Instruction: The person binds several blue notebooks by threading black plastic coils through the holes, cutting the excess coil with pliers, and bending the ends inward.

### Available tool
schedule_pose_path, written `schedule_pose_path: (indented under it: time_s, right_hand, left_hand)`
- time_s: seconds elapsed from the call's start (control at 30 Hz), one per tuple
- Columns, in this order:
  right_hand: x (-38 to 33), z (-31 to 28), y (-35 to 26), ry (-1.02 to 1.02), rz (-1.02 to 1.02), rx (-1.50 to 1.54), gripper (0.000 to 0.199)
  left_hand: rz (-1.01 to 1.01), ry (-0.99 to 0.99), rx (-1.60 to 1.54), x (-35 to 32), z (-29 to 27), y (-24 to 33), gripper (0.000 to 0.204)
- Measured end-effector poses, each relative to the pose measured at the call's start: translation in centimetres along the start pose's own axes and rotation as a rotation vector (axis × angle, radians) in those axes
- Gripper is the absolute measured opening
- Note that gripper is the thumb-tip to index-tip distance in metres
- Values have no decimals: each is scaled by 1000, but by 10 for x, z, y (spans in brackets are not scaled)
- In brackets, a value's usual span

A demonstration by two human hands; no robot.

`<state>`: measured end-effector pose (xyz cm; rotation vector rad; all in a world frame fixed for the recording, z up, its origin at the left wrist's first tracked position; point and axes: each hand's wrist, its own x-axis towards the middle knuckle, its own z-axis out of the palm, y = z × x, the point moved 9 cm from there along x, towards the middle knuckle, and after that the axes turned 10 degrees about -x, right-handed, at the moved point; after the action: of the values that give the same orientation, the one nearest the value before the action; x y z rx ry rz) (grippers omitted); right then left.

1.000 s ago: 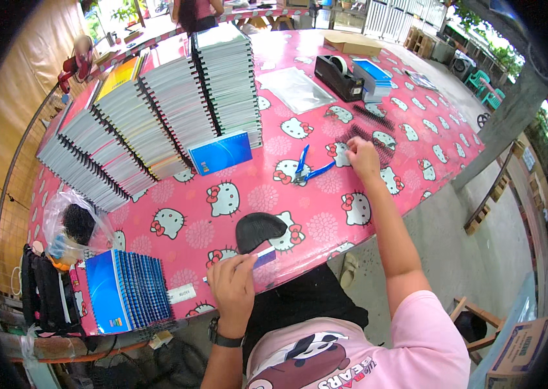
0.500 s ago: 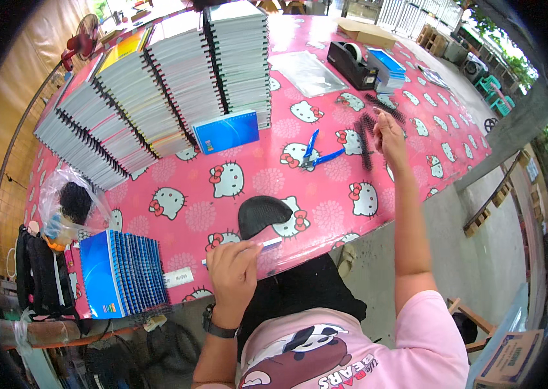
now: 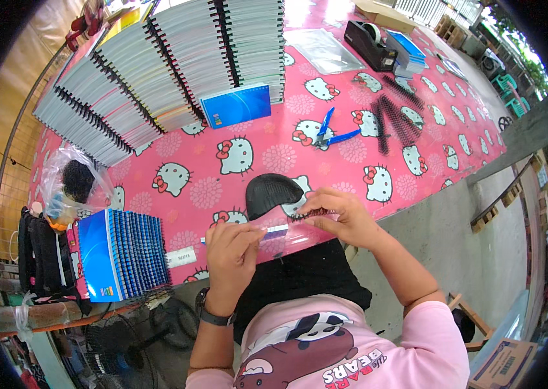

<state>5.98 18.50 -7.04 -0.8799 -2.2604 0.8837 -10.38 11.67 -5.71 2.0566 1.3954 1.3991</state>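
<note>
Head view: by the left grip, a thin white-and-blue booklet is pinched at the near edge of the pink bench. By the right grip, a black coil is pinched, just beside the booklet's right end; whether they touch cannot be told. Just past them, a black rounded pad is seen. Farther off, blue-handled cutters are laid down, with loose black coils to their right. At far left, a blue notebook is set before tall stacks of books. At near left, blue notebooks are lined up in a row.
</note>
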Motion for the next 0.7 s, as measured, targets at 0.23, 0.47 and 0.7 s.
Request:
schedule_pose_path:
  time_s: [0.23,0.47,0.7]
  right_hand:
    - [7,5,1,-7,-37,23,18]
    - [-1,36,18,-392,271,142,24]
    - [7,30,-8,-339,79,43,36]
  left_hand:
    - [-16,11,3,-1,0,1,14]
    - [-10,3,6,-3,-2,0,17]
    - [-98,-16,106,0,16,15,36]
